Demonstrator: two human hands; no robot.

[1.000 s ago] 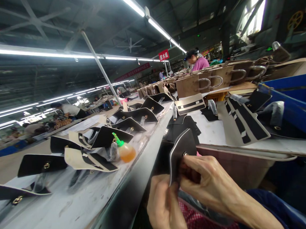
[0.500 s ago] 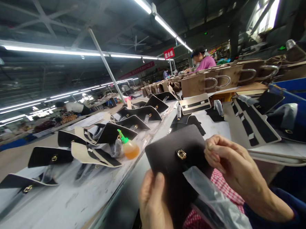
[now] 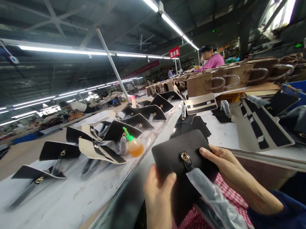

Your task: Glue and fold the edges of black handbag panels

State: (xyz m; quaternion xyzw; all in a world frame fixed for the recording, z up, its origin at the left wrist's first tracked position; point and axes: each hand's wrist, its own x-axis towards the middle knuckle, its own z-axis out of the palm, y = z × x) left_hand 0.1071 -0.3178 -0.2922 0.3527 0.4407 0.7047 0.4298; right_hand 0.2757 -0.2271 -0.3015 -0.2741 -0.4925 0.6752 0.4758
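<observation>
A black leather bag panel [image 3: 175, 147] is held between both my hands, low in the middle of the view. On its face sits a gold metal buckle [image 3: 185, 156], from which a strap wrapped in clear plastic [image 3: 212, 193] hangs down towards the lower right. My left hand [image 3: 158, 197] grips the panel's left edge, thumb on top. At the right edge, my right hand [image 3: 221, 158] is closed on the panel with its thumb on the face; its other fingers are hidden behind.
Several black and cream panels [image 3: 59, 150] lie on the white-topped table at left, beside a green-capped squeeze bottle [image 3: 135, 147] of amber liquid. More panels [image 3: 262, 125] lie at right, near a blue bin [image 3: 303, 95]. Brown bags [image 3: 200, 84] stand behind; a person in purple [image 3: 213, 62] is beyond them.
My right hand, pinched beside the panel's right edge before, now grips that edge with its thumb on the face. My left thumb lies further onto the panel. The view has shifted slightly left.
</observation>
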